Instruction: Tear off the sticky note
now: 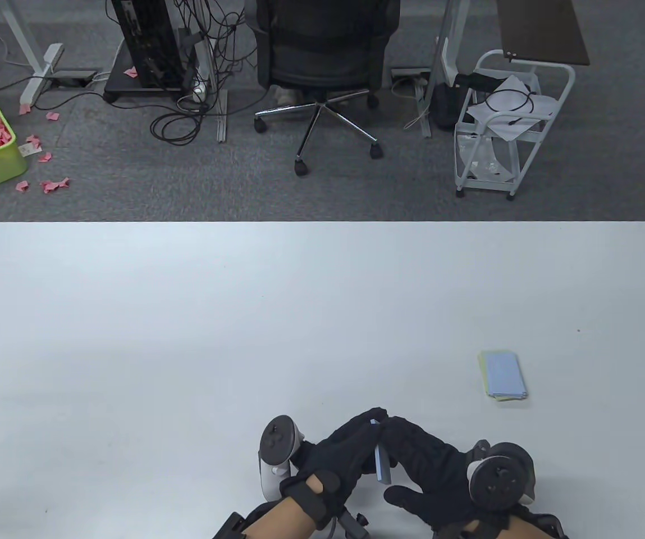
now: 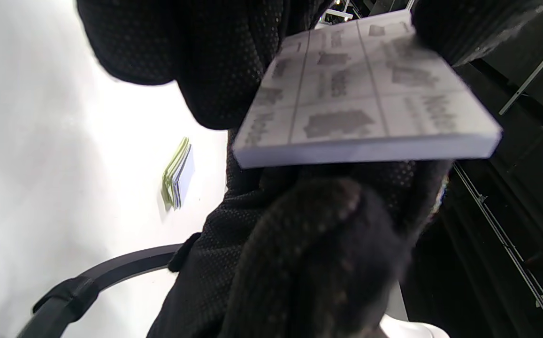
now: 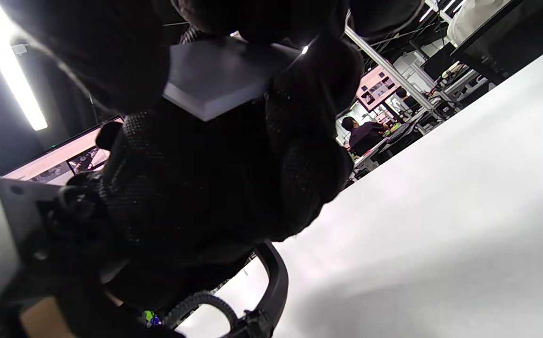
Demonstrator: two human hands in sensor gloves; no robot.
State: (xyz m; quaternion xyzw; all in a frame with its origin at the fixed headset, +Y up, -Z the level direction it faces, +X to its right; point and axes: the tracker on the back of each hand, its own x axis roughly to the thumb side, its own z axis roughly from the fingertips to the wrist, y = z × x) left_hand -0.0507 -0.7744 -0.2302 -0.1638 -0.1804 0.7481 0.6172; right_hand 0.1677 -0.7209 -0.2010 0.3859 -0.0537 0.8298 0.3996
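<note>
Pinching one blue sticky-note pad (image 1: 382, 461) at lower centre, left hand (image 1: 338, 453) and right hand (image 1: 429, 466) each keep a closed grip (pad off the surface (image 1: 187, 314)); several sheets may peel together.

Sticky-note pad (image 1: 382, 463): a thin, pale blue block, seen edge-on in the table view, raised off the counter (image 1: 187, 337) near its front edge, between the left hand (image 1: 344, 449) and the right hand (image 1: 429, 466).
Pad backing (image 2: 360, 89): in the left wrist view, a white face ruled into panels of blurred grey print; the stacked sheet edges form a pale band along its lower side.
Pad corner (image 3: 215, 75): in the right wrist view, one corner juts out between dark gloved fingers.
Loose notes (image 1: 503, 376): a small flat stack, blue on top with yellow-green beneath, lying on the counter well to the right of the pad.
</note>
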